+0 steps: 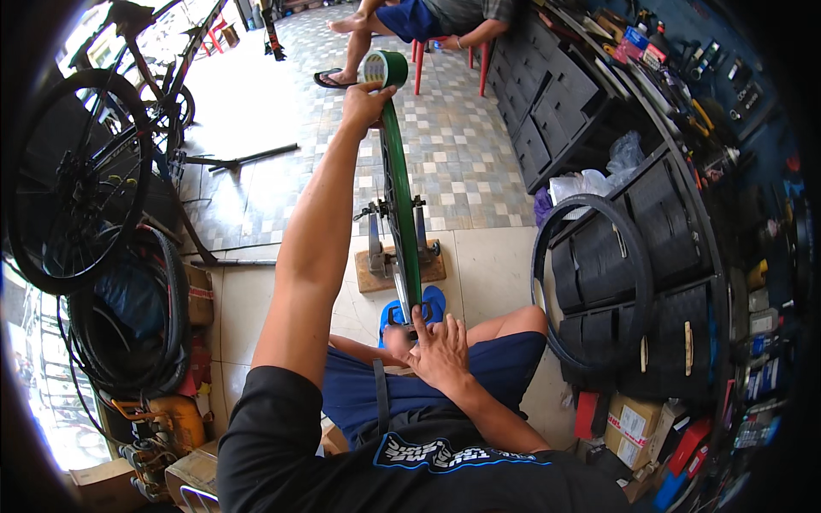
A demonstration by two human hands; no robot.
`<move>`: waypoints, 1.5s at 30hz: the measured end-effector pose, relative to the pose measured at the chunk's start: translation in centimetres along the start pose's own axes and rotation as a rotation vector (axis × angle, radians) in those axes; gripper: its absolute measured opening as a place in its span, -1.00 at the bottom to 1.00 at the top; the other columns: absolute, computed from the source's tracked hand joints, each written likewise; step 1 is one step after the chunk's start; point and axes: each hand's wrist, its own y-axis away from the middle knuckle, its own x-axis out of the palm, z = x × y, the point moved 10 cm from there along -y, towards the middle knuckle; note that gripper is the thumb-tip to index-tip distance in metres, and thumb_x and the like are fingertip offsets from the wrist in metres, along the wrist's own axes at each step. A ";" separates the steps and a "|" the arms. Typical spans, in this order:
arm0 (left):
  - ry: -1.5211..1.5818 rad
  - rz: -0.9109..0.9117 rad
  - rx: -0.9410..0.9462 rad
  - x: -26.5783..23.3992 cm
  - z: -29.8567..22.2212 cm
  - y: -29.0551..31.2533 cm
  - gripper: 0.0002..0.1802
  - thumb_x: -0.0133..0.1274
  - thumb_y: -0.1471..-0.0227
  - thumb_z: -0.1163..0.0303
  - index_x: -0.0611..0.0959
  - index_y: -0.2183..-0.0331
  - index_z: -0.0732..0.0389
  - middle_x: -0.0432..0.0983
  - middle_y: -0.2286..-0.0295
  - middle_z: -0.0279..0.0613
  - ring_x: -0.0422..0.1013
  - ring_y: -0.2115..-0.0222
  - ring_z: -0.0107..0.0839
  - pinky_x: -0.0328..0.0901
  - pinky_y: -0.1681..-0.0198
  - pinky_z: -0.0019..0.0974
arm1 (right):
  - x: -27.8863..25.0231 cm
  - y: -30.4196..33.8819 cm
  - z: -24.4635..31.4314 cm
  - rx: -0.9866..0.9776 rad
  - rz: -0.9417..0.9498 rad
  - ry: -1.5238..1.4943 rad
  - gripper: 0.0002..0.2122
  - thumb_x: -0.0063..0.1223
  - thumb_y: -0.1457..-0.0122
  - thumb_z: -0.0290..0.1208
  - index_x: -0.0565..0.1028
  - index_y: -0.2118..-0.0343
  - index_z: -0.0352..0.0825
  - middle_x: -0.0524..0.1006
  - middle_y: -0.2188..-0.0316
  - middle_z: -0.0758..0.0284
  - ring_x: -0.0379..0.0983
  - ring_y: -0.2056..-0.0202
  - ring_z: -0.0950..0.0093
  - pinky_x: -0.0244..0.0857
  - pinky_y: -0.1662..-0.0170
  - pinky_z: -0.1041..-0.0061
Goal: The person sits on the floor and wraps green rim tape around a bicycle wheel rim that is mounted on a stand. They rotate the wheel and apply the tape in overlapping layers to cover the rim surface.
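A bicycle wheel rim (400,222) stands edge-on in a truing stand (376,248) on a wooden base (368,278) in front of me. A strip of green tape runs along the rim. My left hand (366,101) is stretched out at the rim's far top, gripping a green tape roll (385,68). Close to my lap, my right hand (438,346) presses its fingers on the taped rim at the near end. I sit in blue shorts; a blue sandal (432,301) shows under the rim.
A black tyre (637,282) leans against dark drawer units (564,94) on the right, with boxes below. A bicycle (94,162) and hanging tyres (137,325) crowd the left. Another person (410,21) sits on a red stool at the far end of the tiled floor.
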 end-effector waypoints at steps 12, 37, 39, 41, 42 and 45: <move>-0.115 -0.152 0.177 -2.7 -0.4 4.4 -0.51 0.34 -0.07 0.13 0.74 0.03 0.21 0.68 0.40 -0.06 0.61 0.46 -0.35 0.49 0.39 -0.25 | -4.5 -3.4 -2.7 0.113 0.428 -0.322 -0.30 0.05 -0.21 0.26 0.49 -0.19 -0.26 0.66 0.30 0.16 0.64 0.19 0.17 0.46 0.17 0.13; 0.032 0.131 0.540 0.4 -6.3 22.0 -0.65 0.30 -0.14 0.24 0.75 0.04 0.11 -0.04 -0.37 0.19 -0.14 -0.41 -0.02 -0.05 -0.38 0.05 | -10.6 -18.5 -1.1 -0.114 -0.386 -1.230 -0.67 -0.15 -0.41 -0.40 0.38 -0.15 -0.41 0.52 0.54 0.33 0.51 0.48 0.54 0.37 0.36 0.47; 0.289 0.223 0.413 0.7 -6.7 20.6 -0.62 0.28 -0.16 0.22 0.74 0.05 0.22 -0.05 -0.37 0.17 -0.10 -0.41 -0.07 -0.03 -0.38 -0.03 | -9.9 -18.1 -0.8 -0.107 -0.365 -1.224 -0.67 -0.21 -0.45 -0.39 0.34 -0.17 -0.43 0.47 0.51 0.39 0.42 0.46 0.63 0.33 0.36 0.55; 0.416 0.293 0.317 1.4 -7.9 19.6 -0.54 0.21 -0.23 0.16 0.70 0.07 0.41 -0.06 -0.38 0.21 -0.05 -0.40 -0.14 -0.01 -0.37 -0.17 | -9.9 -17.6 -0.9 -0.123 -0.425 -1.195 -0.65 -0.21 -0.46 -0.36 0.33 -0.19 -0.44 0.45 0.52 0.41 0.39 0.48 0.64 0.31 0.36 0.56; 0.418 0.290 0.324 1.3 -8.3 18.7 -0.53 0.19 -0.25 0.16 0.70 0.07 0.41 -0.05 -0.38 0.23 -0.03 -0.40 -0.13 -0.01 -0.37 -0.17 | -10.1 -17.3 -0.7 -0.135 -0.452 -1.181 -0.64 -0.21 -0.46 -0.35 0.32 -0.20 -0.44 0.44 0.52 0.42 0.37 0.48 0.65 0.30 0.37 0.57; 0.555 0.311 0.290 0.6 -9.2 13.7 -0.49 0.09 -0.31 0.12 0.68 0.05 0.45 0.01 -0.36 0.32 0.01 -0.39 -0.11 -0.01 -0.37 -0.17 | -9.8 -16.5 0.2 -0.108 -0.396 -1.217 -0.62 -0.20 -0.45 -0.35 0.32 -0.22 -0.46 0.41 0.53 0.44 0.33 0.49 0.66 0.28 0.37 0.59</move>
